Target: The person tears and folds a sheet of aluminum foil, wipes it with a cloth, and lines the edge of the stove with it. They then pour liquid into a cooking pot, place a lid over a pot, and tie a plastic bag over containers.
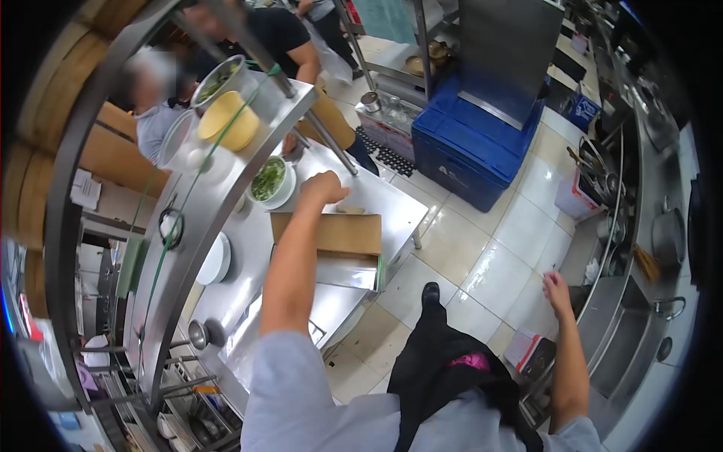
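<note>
My left hand [325,188] reaches over the steel table, beside a white bowl [283,196] with chopped greens [267,179] and above the back edge of an open cardboard box [335,232]. Its fingers curl downward, and whatever they hold, if anything, is hidden under the hand. Low on the right side, my right hand [556,292] hangs in the air near the sink counter, its fingers loosely bent and a little apart, with nothing visible in them.
A steel shelf [260,132] with a yellow bowl [228,122] overhangs the table's left part. Two people stand across it. Beyond are a blue cooler [471,147] and tiled floor [482,271]. A sink [625,343] and pot [669,233] are at right.
</note>
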The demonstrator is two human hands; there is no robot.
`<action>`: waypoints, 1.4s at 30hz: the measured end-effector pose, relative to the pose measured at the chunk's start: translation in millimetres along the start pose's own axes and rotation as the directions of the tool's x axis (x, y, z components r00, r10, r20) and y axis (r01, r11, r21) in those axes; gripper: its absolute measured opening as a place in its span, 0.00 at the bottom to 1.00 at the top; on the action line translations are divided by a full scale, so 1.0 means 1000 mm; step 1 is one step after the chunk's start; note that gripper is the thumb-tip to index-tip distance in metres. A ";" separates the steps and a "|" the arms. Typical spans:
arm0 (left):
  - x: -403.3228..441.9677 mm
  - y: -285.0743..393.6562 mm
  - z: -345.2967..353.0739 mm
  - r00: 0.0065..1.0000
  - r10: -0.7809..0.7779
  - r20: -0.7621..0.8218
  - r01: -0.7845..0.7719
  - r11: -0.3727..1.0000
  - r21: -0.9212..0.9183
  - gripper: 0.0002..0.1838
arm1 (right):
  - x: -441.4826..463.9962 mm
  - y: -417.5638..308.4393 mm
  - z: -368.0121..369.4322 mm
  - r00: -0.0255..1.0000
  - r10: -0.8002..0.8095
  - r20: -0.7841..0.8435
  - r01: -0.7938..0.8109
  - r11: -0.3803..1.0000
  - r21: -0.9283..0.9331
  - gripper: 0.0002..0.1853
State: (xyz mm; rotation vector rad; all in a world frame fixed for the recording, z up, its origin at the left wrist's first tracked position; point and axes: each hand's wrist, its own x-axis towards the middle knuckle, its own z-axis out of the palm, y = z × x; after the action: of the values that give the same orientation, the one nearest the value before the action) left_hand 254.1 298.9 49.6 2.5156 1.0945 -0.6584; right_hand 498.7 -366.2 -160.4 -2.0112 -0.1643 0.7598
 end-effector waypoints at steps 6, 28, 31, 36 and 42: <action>0.110 -0.019 0.094 0.669 -0.186 0.720 0.017 0.972 0.235 0.23 | -0.039 -0.114 0.048 0.945 -0.271 0.184 0.298 0.944 -0.139 0.13; -0.069 0.534 0.159 0.721 0.693 0.010 -0.097 0.115 -0.989 0.35 | -0.014 0.230 -0.590 0.024 0.181 -0.983 -0.205 0.963 0.173 0.28; -0.098 0.688 0.226 0.550 0.821 0.151 -0.087 0.236 -0.968 0.32 | 0.005 0.261 -0.632 0.195 0.275 -0.942 -0.290 0.933 0.213 0.24; -0.165 0.930 0.339 0.307 0.921 0.238 -0.439 0.359 -0.823 0.20 | -0.043 0.250 -0.560 0.571 -0.204 -0.795 -0.378 0.794 -0.476 0.15; -0.247 1.106 0.488 0.143 0.989 0.037 -0.586 0.115 -0.802 0.12 | -0.073 0.245 -0.559 0.811 0.345 -0.473 0.273 0.491 0.827 0.27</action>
State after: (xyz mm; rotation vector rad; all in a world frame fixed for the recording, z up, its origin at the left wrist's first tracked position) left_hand 793.9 -798.0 -116.1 1.5856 -0.5036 -0.4745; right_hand 716.0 -939.8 -126.9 -1.1153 0.5673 0.0918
